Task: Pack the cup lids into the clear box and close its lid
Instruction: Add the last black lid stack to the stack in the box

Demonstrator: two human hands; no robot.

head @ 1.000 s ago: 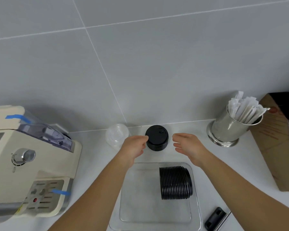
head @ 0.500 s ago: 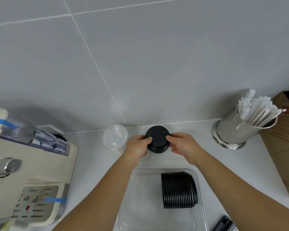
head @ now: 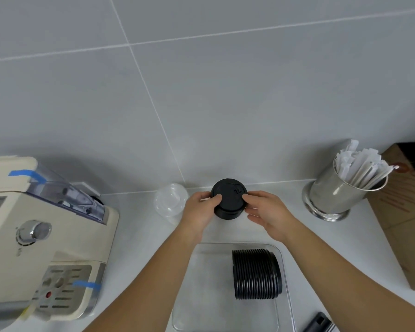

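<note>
From the head camera I see my left hand (head: 200,209) and right hand (head: 265,212) curled around a short upright stack of round black plastic cup lids (head: 229,200) at the back of the white counter (head: 134,216), thumbs on top. Nearer me, the clear rectangular plastic box (head: 211,283) holds a row of ribbed black lids (head: 255,274) on edge. A clear domed plastic lid (head: 170,200), I think, sits left of my hands.

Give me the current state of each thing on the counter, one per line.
black lid stack: upright by the wall, gripped from both sides
left hand: gripping the stack
right hand: gripping the stack
clear box: open, no lid on it
row of black lids: on its side inside the box
clear dome lids: on counter, untouched
</note>
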